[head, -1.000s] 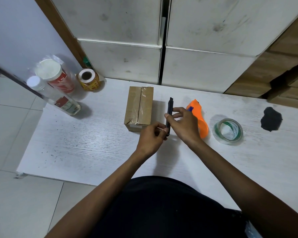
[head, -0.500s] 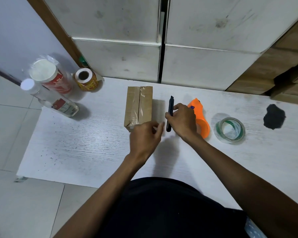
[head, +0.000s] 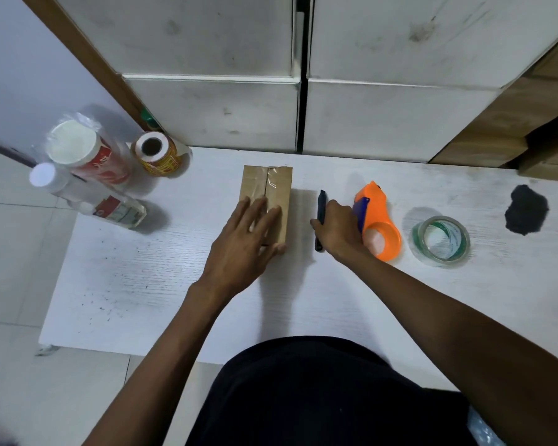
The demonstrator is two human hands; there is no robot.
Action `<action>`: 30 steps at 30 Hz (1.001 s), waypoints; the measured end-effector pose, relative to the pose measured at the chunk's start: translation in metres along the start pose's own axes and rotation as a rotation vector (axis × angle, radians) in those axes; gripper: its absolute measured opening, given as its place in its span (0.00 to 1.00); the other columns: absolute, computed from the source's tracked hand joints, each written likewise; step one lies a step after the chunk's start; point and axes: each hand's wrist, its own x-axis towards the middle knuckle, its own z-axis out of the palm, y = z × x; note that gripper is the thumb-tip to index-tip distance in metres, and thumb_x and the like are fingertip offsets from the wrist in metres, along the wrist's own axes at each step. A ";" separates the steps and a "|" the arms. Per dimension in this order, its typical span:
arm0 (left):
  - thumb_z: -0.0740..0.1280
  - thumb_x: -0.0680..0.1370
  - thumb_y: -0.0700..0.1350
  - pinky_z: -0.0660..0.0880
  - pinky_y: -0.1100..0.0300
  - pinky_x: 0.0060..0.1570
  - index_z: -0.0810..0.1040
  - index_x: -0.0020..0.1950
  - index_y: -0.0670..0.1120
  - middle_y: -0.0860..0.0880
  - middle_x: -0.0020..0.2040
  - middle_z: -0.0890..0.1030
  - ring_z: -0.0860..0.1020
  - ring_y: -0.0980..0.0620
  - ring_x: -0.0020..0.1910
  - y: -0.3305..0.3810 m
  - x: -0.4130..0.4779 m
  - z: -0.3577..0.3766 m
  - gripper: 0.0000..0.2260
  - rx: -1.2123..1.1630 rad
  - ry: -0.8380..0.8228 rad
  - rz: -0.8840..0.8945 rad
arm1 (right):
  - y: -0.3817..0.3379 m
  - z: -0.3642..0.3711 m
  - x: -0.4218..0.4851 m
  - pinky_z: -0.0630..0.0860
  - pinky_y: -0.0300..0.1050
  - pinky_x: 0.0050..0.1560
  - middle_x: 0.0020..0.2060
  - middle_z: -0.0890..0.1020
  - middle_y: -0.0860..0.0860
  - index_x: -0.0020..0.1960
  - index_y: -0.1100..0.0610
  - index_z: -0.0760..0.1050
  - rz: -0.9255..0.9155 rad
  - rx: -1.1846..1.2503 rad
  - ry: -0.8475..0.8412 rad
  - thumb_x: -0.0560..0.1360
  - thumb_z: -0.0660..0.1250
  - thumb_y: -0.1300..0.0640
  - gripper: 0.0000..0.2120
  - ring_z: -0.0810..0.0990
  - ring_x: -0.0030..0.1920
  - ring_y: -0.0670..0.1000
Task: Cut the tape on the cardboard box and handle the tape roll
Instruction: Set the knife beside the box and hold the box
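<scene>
Cardboard box point(head: 275, 183) sits lengthwise on the white table point(head: 142, 284), its top seam sealed with clear tape that runs along the middle. The left hand point(head: 244, 244) lies flat over the near half of the box, fingers point(head: 273, 217) spread and extended across the taped top, palm down, not closed around anything. Just to the right of the box, apart from it, the right hand point(head: 340, 231) is wrapped around a slim dark utility knife point(head: 320, 204), which points away from the person and stands roughly parallel to the box's long side; its lower end shows below the fist. Behind that hand rests an orange tape dispenser point(head: 380, 220) with a blue part at its front, touching or nearly touching the knuckles. Further right, lying flat on the table, is a roll of clear tape point(head: 441, 241) with green print inside its core. A black patch point(head: 525, 214) marks the table's far right. At the far left corner stand a clear bottle point(head: 110, 210) on its side, a wrapped red-labelled container point(head: 91, 156) and a yellow-printed roll point(head: 157, 154).
</scene>
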 end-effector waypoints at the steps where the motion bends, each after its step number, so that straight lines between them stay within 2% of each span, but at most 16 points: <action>1: 0.64 0.78 0.57 0.79 0.47 0.55 0.68 0.76 0.48 0.45 0.77 0.65 0.59 0.42 0.78 0.001 0.000 0.000 0.27 0.000 0.004 -0.001 | -0.001 0.002 0.001 0.69 0.47 0.38 0.46 0.83 0.61 0.53 0.64 0.73 -0.004 -0.006 0.009 0.78 0.67 0.54 0.13 0.82 0.48 0.62; 4: 0.62 0.78 0.58 0.79 0.48 0.54 0.68 0.75 0.49 0.45 0.77 0.66 0.59 0.43 0.78 0.002 -0.001 0.001 0.28 -0.012 0.009 0.000 | -0.002 0.004 0.002 0.68 0.47 0.38 0.48 0.82 0.61 0.55 0.64 0.72 -0.007 -0.016 0.013 0.78 0.67 0.54 0.14 0.81 0.49 0.62; 13: 0.60 0.79 0.59 0.78 0.48 0.58 0.66 0.76 0.49 0.47 0.79 0.63 0.56 0.44 0.80 0.005 0.000 -0.001 0.28 -0.032 -0.008 -0.022 | -0.002 0.008 0.002 0.68 0.46 0.38 0.49 0.82 0.60 0.56 0.64 0.72 -0.021 -0.028 0.023 0.77 0.68 0.54 0.15 0.81 0.49 0.60; 19: 0.60 0.78 0.59 0.79 0.48 0.56 0.66 0.76 0.50 0.47 0.79 0.63 0.56 0.44 0.80 0.007 0.000 0.000 0.28 -0.035 -0.010 -0.024 | -0.002 0.008 0.000 0.68 0.46 0.37 0.49 0.82 0.60 0.56 0.64 0.72 -0.032 -0.029 0.028 0.77 0.68 0.53 0.16 0.82 0.48 0.60; 24: 0.60 0.78 0.60 0.79 0.47 0.54 0.66 0.76 0.50 0.47 0.79 0.63 0.56 0.44 0.79 0.006 -0.001 -0.001 0.28 -0.037 -0.004 -0.027 | 0.000 0.001 -0.007 0.74 0.49 0.40 0.49 0.82 0.60 0.55 0.64 0.72 -0.079 0.009 0.040 0.77 0.68 0.52 0.16 0.81 0.49 0.61; 27: 0.60 0.78 0.60 0.79 0.47 0.54 0.66 0.76 0.50 0.47 0.79 0.63 0.56 0.44 0.79 0.005 -0.001 0.000 0.29 -0.042 -0.002 -0.026 | 0.004 -0.013 -0.019 0.79 0.54 0.46 0.50 0.83 0.59 0.57 0.63 0.74 -0.144 0.094 0.117 0.77 0.67 0.52 0.16 0.81 0.49 0.60; 30: 0.60 0.78 0.60 0.80 0.48 0.52 0.66 0.76 0.50 0.48 0.79 0.63 0.56 0.45 0.79 0.005 -0.001 0.001 0.28 -0.055 0.004 -0.029 | 0.016 -0.033 -0.030 0.76 0.47 0.45 0.52 0.83 0.55 0.60 0.59 0.75 -0.197 0.120 0.248 0.77 0.67 0.50 0.16 0.80 0.52 0.56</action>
